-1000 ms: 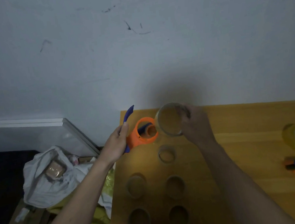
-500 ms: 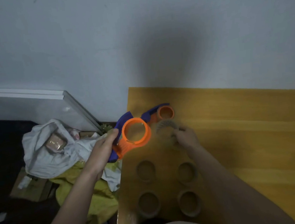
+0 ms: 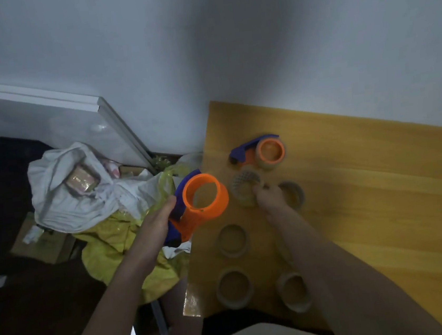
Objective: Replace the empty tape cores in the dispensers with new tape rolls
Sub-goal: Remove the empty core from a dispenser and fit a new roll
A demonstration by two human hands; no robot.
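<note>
- My left hand (image 3: pixel 158 224) grips the orange and blue dispenser (image 3: pixel 197 203) by its handle, fingers wrapped round it, held in the air just off the counter's left edge.
- The dispenser's long axis runs from the handle, low and toward me, up and away to the orange hub; the hub's open ring faces up at me and it carries no roll.
- My right hand (image 3: pixel 269 198) is down on the counter (image 3: pixel 370 205), fingers pinching the rim of a tape roll (image 3: pixel 245 189) that tilts up on its edge; the picture is blurred there, so I can't tell the grip any finer.
- A second dispenser (image 3: pixel 260 151) lies on the counter just beyond that roll, blue handle pointing left, orange hub to the right.
- Five more rolls (image 3: pixel 232 240) lie flat in front of me, near the counter's left side, one just beside my right hand.
- The counter is yellow wood, pushed against a pale wall (image 3: pixel 255 39).
- To the left, on the dark floor: a crumpled white cloth (image 3: pixel 74 195), a yellow bag (image 3: pixel 118 245), cardboard (image 3: pixel 41 243), and a white panel (image 3: pixel 52 123) leaning on the wall.
</note>
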